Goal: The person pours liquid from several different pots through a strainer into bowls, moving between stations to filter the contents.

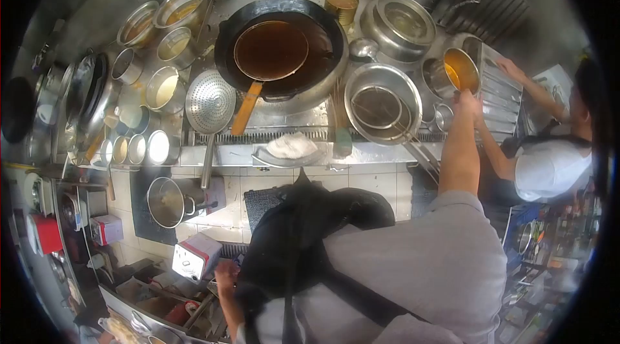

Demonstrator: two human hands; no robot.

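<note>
My right hand reaches far across the stove, closed at the near edge of a metal pot. This pot is tilted toward me, showing orange liquid inside; its handle is hidden by the hand. Low beside my body is my left hand, right at the edge of a white and red square tin; its fingers are too blurred to make out. A small metal cup stands next to my right hand. Left of that is a steel bowl with a strainer in it.
A large wok of dark liquid carries a wooden-handled strainer. A perforated skimmer and several pots lie left. A folded cloth rests on the front ledge. A pot stands lower left. Another person works at right.
</note>
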